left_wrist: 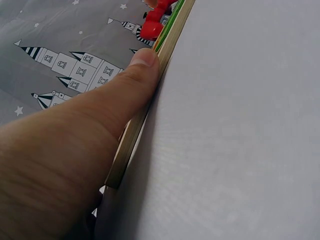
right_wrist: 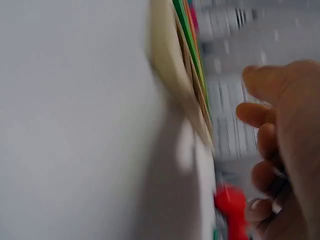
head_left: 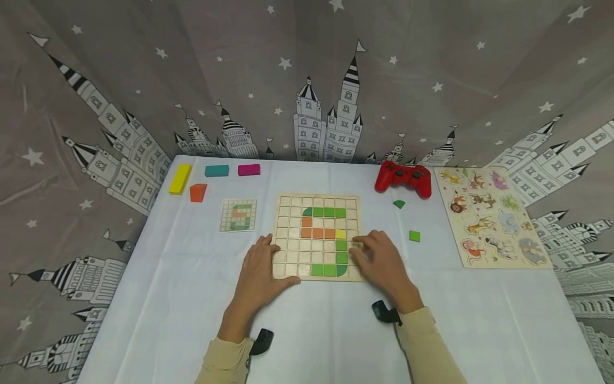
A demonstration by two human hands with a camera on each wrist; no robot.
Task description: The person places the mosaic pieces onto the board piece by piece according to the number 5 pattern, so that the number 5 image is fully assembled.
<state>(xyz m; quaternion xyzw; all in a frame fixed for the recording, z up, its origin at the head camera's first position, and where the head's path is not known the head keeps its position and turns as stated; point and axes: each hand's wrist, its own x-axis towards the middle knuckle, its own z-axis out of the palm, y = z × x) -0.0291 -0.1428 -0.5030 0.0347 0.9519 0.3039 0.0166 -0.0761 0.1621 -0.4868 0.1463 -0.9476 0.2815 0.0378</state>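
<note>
A square wooden grid board (head_left: 292,248) lies mid-table. Its cells carry green squares (head_left: 329,212), orange squares (head_left: 318,233), a yellow square (head_left: 340,234) and rounded green corner pieces (head_left: 341,270), laid out like a digit 5. My left hand (head_left: 259,272) rests at the board's lower left corner, fingers along the left side; its thumb (left_wrist: 142,60) touches the front edge. Over the board's right edge is my right hand (head_left: 384,264), beside the green column. Its fingers are loosely bent, and no piece shows between thumb and fingers in the right wrist view.
A small pattern card (head_left: 225,213) lies left of the board. Behind it are yellow (head_left: 179,179), orange (head_left: 198,192), teal (head_left: 217,170) and magenta (head_left: 249,169) blocks. To the right lie a green quarter-round (head_left: 399,204), a green square (head_left: 414,236), a red game controller (head_left: 404,178) and an animal puzzle (head_left: 494,213).
</note>
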